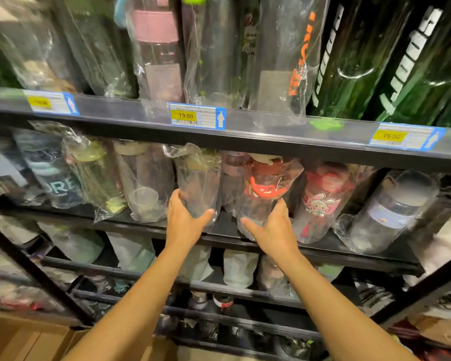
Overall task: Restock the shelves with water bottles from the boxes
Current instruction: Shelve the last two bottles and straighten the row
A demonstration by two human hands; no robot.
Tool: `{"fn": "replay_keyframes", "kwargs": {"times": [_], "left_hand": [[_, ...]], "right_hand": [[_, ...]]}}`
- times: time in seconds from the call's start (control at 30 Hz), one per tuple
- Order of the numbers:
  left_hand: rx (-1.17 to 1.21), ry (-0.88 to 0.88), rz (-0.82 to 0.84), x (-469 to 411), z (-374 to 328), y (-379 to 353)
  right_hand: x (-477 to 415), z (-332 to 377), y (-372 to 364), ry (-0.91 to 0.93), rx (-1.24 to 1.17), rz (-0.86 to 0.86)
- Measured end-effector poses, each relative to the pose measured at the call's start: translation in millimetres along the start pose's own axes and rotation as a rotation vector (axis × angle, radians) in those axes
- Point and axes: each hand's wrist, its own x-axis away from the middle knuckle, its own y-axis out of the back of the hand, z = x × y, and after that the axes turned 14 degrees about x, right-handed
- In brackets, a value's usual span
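Both my hands reach onto the middle shelf of a black rack. My left hand cups the base of a clear plastic-wrapped bottle with a yellowish lid, thumb and fingers around it. My right hand rests against the bottom of a wrapped bottle with a red lid and strap, fingers spread along its side. Both bottles stand on the shelf, leaning slightly. More wrapped bottles stand to either side in the same row.
A bunny-print bottle and a clear jar-like bottle stand to the right. The upper shelf edge carries price tags and tall green bottles. A cardboard box sits at lower left.
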Motion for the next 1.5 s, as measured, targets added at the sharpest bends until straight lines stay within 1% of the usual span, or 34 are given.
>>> {"fn": "replay_keyframes", "kwargs": {"times": [0.1,0.2,0.43,0.67,0.9,1.17,1.23,1.33,1.43,1.5], "left_hand": [[0.008,0.01,0.076,-9.3,2.9,3.3],[0.038,-0.035,0.122,-16.3,5.4,7.2],[0.049,-0.084,0.198,-25.9,10.8,11.9],[0.053,-0.087,0.229,-29.5,12.3,12.6],[0.032,-0.066,0.253,-24.7,8.8,17.3],[0.003,-0.042,0.199,-7.5,-2.4,36.2],[-0.021,-0.065,0.156,0.1,-3.5,43.7],[-0.051,-0.112,0.071,12.5,-1.8,60.2],[-0.053,-0.13,-0.01,21.3,2.1,82.4],[-0.046,-0.115,-0.045,23.2,4.6,99.0]], "right_hand": [[-7.6,6.2,-9.6,-0.064,-0.048,-0.037],[-10.4,10.4,-16.3,-0.099,-0.084,-0.075],[-7.3,14.5,-23.8,-0.11,-0.085,-0.161],[-4.9,15.8,-29.1,-0.125,-0.1,-0.189],[-1.8,17.3,-22.0,-0.11,-0.087,-0.162],[14.3,18.1,-2.6,-0.089,0.029,-0.097],[23.7,17.1,-0.7,-0.111,0.109,-0.071],[42.2,19.9,-2.5,-0.12,0.228,-0.084],[60.4,31.9,-7.9,-0.087,0.289,-0.08],[68.6,44.6,-13.1,-0.03,0.304,-0.067]]}}
